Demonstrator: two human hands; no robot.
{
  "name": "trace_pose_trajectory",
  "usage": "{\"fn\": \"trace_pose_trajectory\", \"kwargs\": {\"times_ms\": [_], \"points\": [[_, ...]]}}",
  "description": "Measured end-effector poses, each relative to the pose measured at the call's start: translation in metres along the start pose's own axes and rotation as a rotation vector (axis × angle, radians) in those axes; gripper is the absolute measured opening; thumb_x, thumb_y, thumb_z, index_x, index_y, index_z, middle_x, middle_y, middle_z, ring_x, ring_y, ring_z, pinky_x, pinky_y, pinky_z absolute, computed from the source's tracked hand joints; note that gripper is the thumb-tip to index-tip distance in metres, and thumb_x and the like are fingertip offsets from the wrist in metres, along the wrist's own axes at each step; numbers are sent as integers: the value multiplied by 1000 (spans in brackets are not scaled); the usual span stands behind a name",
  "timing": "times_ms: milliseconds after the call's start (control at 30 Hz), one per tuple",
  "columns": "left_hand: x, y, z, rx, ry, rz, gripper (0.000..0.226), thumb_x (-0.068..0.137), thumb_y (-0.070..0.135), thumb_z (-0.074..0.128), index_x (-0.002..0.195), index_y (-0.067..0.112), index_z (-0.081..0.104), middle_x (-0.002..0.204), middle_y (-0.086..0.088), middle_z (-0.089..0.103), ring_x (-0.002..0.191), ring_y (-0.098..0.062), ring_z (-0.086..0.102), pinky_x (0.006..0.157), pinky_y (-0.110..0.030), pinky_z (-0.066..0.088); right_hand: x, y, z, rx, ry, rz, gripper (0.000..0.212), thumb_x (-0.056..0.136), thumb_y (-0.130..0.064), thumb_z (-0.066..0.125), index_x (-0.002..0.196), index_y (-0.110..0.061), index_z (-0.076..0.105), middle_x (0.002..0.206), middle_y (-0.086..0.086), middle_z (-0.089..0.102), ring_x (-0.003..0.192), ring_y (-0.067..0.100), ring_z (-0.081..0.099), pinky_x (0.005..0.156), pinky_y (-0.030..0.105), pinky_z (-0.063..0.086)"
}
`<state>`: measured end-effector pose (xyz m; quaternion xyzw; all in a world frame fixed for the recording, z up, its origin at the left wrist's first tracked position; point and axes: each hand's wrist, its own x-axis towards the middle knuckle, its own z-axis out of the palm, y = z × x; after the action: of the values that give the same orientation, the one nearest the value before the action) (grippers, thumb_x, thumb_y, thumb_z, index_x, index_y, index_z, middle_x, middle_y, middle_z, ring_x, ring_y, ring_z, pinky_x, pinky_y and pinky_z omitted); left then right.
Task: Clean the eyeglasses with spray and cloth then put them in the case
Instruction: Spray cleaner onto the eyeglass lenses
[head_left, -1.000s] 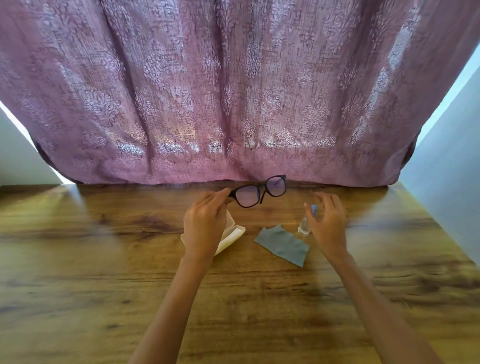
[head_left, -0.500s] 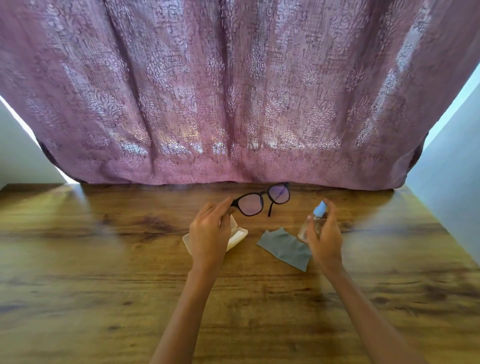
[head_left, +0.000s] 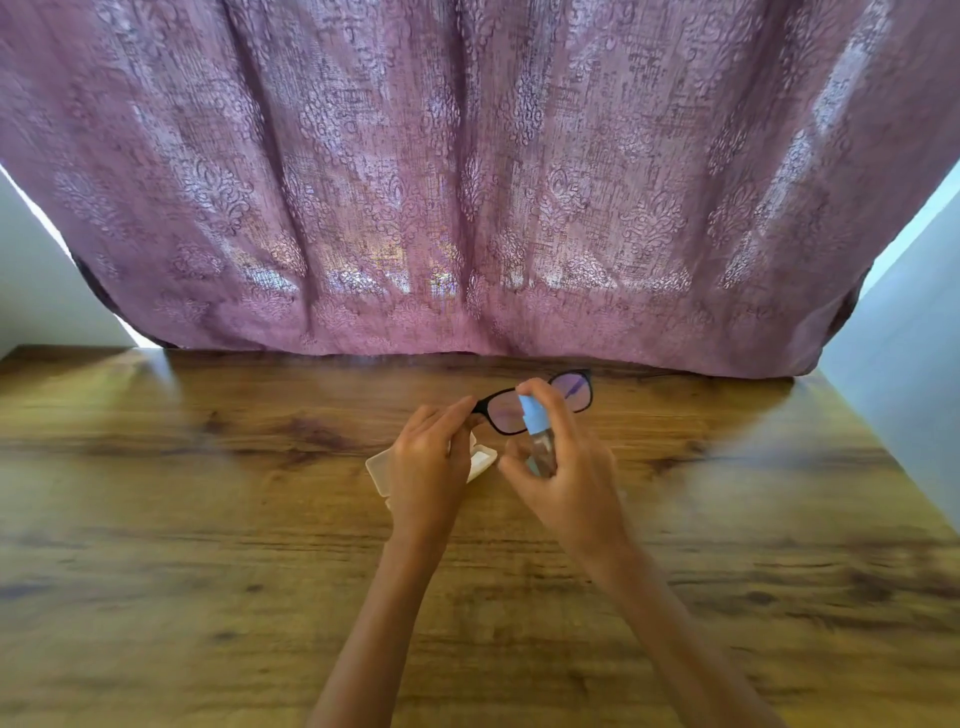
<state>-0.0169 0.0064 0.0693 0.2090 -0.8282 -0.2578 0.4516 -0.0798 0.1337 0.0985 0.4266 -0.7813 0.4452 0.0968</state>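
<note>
- My right hand (head_left: 566, 467) is curled round the spray bottle (head_left: 536, 434), one finger over its blue top.
- My left hand (head_left: 428, 462) pinches the eyeglasses (head_left: 501, 413) by one end, just behind the bottle.
- The white case (head_left: 378, 467) lies on the wooden table (head_left: 208, 519) beneath my left hand.

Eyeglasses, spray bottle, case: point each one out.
eyeglasses (head_left: 503, 414), head view, the lower lens.
spray bottle (head_left: 531, 415), head view, its blue top.
case (head_left: 378, 467), head view, bare white corner at its left end.
</note>
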Motion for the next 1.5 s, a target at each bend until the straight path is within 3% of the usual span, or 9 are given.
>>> {"fn": "trace_pose_trajectory", "kwargs": {"times_ms": [167,400,533,667,967,1133,1300,1433,1500], "points": [[-1,0,1,-22,9,-15,25,75,-6,63,96,3,73,76,-6,69,70,-8,54,60,-13,38,2,-1,-2,-23,36,68,49,73,-11,73,116,-24,55,54,-16,40,50,4,46,53,4,31],[-1,1,1,-34,12,-17,24,75,-5,64,96,2,73,77,-6,70,72,-9,55,63,-11,38,6,-3,-7,-58,-9,17,51,75,-16,74,121,-23,53,55,-20,34,50,0,44,56,6,30],[-1,2,0,-40,8,-21,26,74,-7,63,97,2,73,77,-7,70,73,-9,55,64,-12,38,1,-6,-5,-62,48,26,47,72,-9,73,115,-21,57,54,-20,37,49,3,46,53,5,32],[1,2,-3,-42,18,-22,26,75,-7,62,97,1,73,78,-7,70,73,-9,57,65,-12,40,9,-1,-17,-46,118,23,50,74,-16,74,119,-19,55,53,-20,34,48,3,44,51,6,33],[0,3,-6,-50,10,-36,25,77,-3,61,97,2,73,82,-5,71,75,-9,60,72,-5,40,16,25,-32,-108,21,98,47,78,-15,71,118,-28,49,53,-11,40,47,9,44,44,13,36],[0,3,-7,-50,1,-47,26,77,-4,60,98,3,73,83,-5,71,76,-7,60,73,-3,39,16,25,-33,-102,76,117,49,74,-10,72,113,-29,51,51,-7,44,44,9,44,44,16,40],[0,2,-7,-57,0,-46,27,76,-6,62,99,3,73,83,-6,71,74,-11,62,72,-4,40,20,25,-35,-120,36,92,51,75,-19,73,119,-29,48,55,-2,49,44,12,45,44,20,43],[-1,2,-7,-61,-1,-45,27,76,-5,61,99,2,73,84,-6,72,75,-13,64,72,-8,43,18,29,-33,-155,95,116,50,72,-6,70,116,-24,53,50,-6,43,43,9,39,46,17,41],[0,2,-6,-56,3,-42,27,75,-6,62,98,2,73,83,-6,72,75,-14,65,71,-9,43,16,31,-32,-139,123,130,49,73,-4,68,116,-23,54,49,-6,44,43,6,39,49,23,45]]}}
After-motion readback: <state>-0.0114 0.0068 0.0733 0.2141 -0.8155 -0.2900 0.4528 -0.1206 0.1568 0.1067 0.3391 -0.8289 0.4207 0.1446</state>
